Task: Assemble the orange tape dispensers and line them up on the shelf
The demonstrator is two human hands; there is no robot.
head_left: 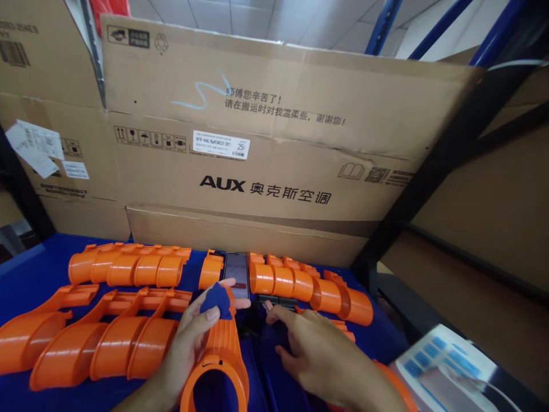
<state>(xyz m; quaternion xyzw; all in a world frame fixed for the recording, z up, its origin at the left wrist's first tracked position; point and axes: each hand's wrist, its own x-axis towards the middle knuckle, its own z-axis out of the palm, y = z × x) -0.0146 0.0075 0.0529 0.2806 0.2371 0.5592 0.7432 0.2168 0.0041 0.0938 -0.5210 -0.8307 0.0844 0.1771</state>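
Note:
My left hand [182, 343] is closed around an orange plastic ring holder [221, 337], whose round opening points down toward me. A dark blue piece [217, 300] covers its upper end, and my left thumb presses on it. To the right, my right hand [306, 355] reaches over dark blue material at the table's middle. Its index finger stretches forward, with the thumb apart below; nothing is visible between them. Several more orange ring holders [124, 349] lie in a row left of my hands.
Behind, orange ring holders [283, 280] flank an upright phone [237, 274] on the blue table surface [26, 252]. A large cardboard panel [266, 160] closes off the back. At right stand a black metal post [412, 189] and a white device with blue keys [446, 366].

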